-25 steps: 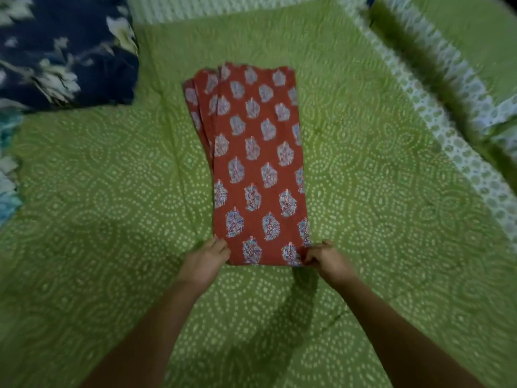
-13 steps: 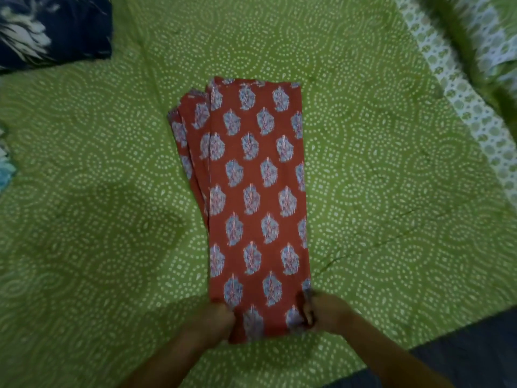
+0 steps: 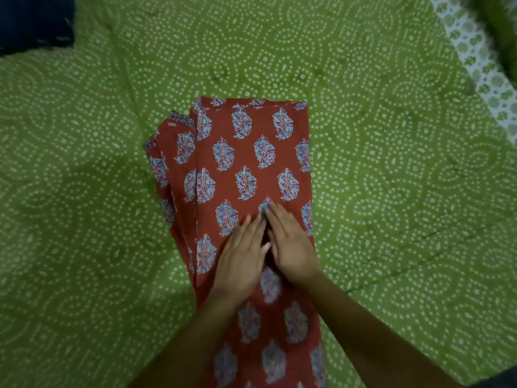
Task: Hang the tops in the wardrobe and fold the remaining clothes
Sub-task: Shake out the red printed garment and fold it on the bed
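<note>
Red printed garment [image 3: 251, 169], folded into a long narrow strip, lies on the green dotted bedsheet [image 3: 84, 191], running from 12 o'clock down to 6 o'clock at centre. Layer edges fan out stepwise on its 9 o'clock side. My left hand [image 3: 242, 256] and right hand [image 3: 291, 247] rest flat on the strip, side by side, fingers straight and pointing to 12 o'clock, gripping nothing. Dark blue fabric [image 3: 33, 21] at 10 o'clock corner.
</note>
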Available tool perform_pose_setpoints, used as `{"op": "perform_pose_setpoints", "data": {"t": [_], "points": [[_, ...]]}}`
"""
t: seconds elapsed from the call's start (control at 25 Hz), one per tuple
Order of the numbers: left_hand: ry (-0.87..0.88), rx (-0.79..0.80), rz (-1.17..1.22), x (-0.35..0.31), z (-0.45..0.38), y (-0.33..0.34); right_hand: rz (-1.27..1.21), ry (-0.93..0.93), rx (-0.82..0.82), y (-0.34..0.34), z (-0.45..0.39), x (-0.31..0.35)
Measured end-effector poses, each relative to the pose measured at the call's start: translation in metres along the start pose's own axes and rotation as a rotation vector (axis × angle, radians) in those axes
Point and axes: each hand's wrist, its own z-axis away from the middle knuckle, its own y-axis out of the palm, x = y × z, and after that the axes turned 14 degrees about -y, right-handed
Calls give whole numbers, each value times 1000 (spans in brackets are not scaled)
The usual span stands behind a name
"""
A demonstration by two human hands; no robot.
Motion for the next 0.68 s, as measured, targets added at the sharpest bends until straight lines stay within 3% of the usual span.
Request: {"op": "perform_pose_setpoints", "data": {"t": [0.08, 0.24, 0.4, 0.48, 0.56, 0.68], "points": [[66, -31, -161, 12, -64, 1, 250, -151, 130, 7, -30, -38], [60, -122, -287, 36, -172, -15, 482, -194, 44, -33, -132, -123], [-156, -220, -241, 45, -269, -63, 486, 30, 24, -73, -200, -156], [-289, -219, -205, 38, -270, -69, 417, 216, -85, -70, -203, -143], [-303, -233, -150, 20, -235, -56, 342, 311, -207, -49, -180, -105], [-90, -121, -180, 12, -108, -4, 191, 192, -138, 9, -80, -30]]}}
